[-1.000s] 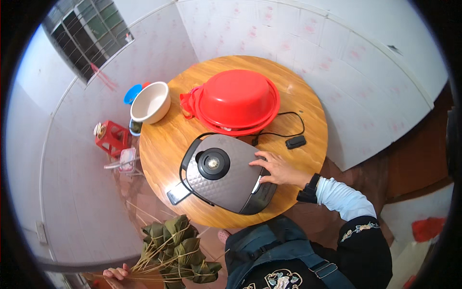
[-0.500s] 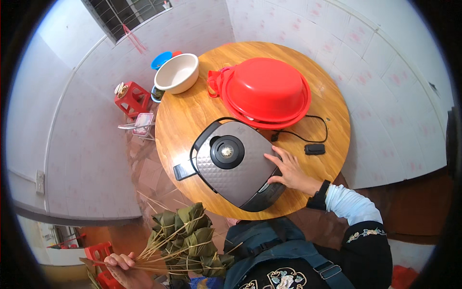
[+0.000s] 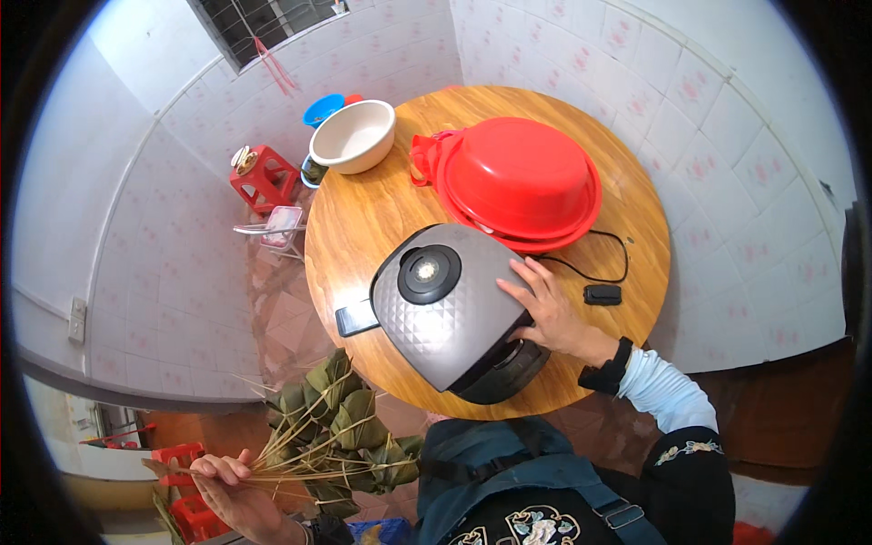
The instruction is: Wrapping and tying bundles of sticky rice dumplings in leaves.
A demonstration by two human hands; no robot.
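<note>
A bunch of leaf-wrapped rice dumplings (image 3: 359, 420) hangs at the lower left, beside the table. Their tan strings are gathered in my left hand (image 3: 234, 490), which is closed around them. On the near part of the round table stands a rice cooker (image 3: 513, 377) with a dark body. Its grey, diamond-patterned lid (image 3: 436, 336) is tilted, raised along the side by my right hand. With fingers over the lid's top and thumb at its front edge, my right hand (image 3: 556, 313) grips it. The inside of the cooker is hidden.
An upturned red basin (image 3: 527, 173) sits behind the cooker on the wooden table (image 3: 636, 218). A cream bowl (image 3: 354, 136) is at the far left edge. A black cord (image 3: 622, 263) and a small black object (image 3: 602, 294) lie right. Red stools (image 3: 263, 177) stand on the floor.
The cooker's lid has come up at the side where my right hand holds it. The dumplings in my left hand have shifted slightly up and left.
</note>
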